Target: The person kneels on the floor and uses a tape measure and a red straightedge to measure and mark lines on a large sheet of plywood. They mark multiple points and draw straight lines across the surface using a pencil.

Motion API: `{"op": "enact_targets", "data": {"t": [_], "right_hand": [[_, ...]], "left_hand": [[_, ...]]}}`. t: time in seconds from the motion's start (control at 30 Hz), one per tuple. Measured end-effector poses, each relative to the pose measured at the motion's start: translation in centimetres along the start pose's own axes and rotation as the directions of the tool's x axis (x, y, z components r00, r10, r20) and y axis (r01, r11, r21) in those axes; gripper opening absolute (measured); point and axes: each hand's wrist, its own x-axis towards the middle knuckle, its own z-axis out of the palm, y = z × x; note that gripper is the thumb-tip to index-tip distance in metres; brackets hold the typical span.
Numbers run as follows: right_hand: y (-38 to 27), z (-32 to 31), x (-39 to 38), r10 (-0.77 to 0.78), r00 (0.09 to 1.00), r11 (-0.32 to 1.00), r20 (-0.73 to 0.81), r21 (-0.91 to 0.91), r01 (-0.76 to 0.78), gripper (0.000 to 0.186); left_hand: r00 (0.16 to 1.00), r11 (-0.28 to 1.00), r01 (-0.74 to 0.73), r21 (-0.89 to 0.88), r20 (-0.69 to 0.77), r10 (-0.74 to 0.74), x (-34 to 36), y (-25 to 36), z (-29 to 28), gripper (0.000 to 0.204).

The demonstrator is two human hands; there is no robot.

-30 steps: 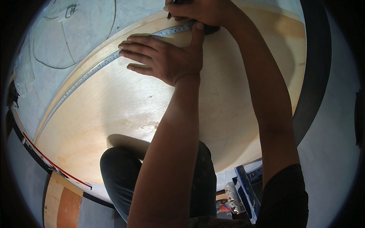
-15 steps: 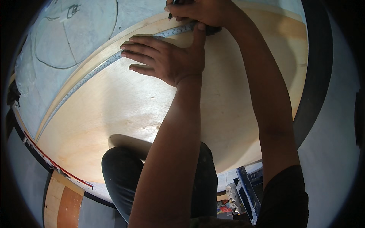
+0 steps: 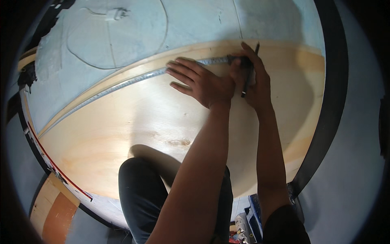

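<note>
L fingers (image 3: 185, 73): spread flat, palm down, gripping nothing; tips press the tape measure (image 3: 122, 85) onto the sheet.
L hand (image 3: 205, 83): lies on the plywood sheet (image 3: 134, 126) nr its far edge, wrist just beside R hand.
R fingers (image 3: 251, 51): curled round a dark pencil (image 3: 248, 75); pencil runs along the hand, one end past the fingertips, other end back over the knuckles. Which end is the point: can't tell.
R hand (image 3: 258, 81): on the sheet nr far edge, right of L hand, thumb side touching it; seems also to bear on a dark tape case (image 3: 239, 61), mostly hidden.
Tape: thin metal blade, runs along the far edge of the sheet twd its far-left corner, from the hands outward.
Sheet: pale ply, lies flat on the floor; person's knee (image 3: 142, 183) in dark trousers at its near edge.
Step (judged): measuring along far edge, tape pinned, pencil ready; no fresh mark visible by the hands.
Next move needs: L hand keeps blade flat & unmoving; R brings pencil tip to the blade edge for a short tick w/o nudging the case.
Beyond sheet: pale floor w/ thin cable loop (image 3: 118, 40).
</note>
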Motion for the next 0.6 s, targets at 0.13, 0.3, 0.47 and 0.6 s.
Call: {"op": "enact_targets", "data": {"t": [0.13, 0.3, 0.47, 0.6], "right_hand": [[-2.2, -1.6, 1.6, 0.152, 0.957, 0.973, 0.247, 0.132, -0.188, 0.054], [-3.6, 0.0, 5.0, -0.089, 0.891, 0.973, 0.445, -0.151, 0.173, 0.042], [-8.5, 8.9, 5.1, -0.273, 0.855, 0.945, 0.441, -0.041, 0.323, 0.043], [-20.8, 21.7, 4.2, -0.428, 0.793, 0.903, 0.433, 0.170, 0.394, 0.043]], "left_hand": [[0.994, 0.994, 0.046, -0.098, 0.102, -0.036, 0.8, -0.7, -1.8, 0.151], [0.985, 0.867, 0.025, -0.498, 0.162, 0.065, 1.2, -4.3, -4.0, 0.096], [0.980, 0.707, -0.138, -0.694, 0.009, 0.201, 1.6, -14.8, -11.2, 0.092], [0.996, 0.649, 0.080, -0.756, 0.091, -0.017, 3.8, -32.7, -19.7, 0.082]]}}
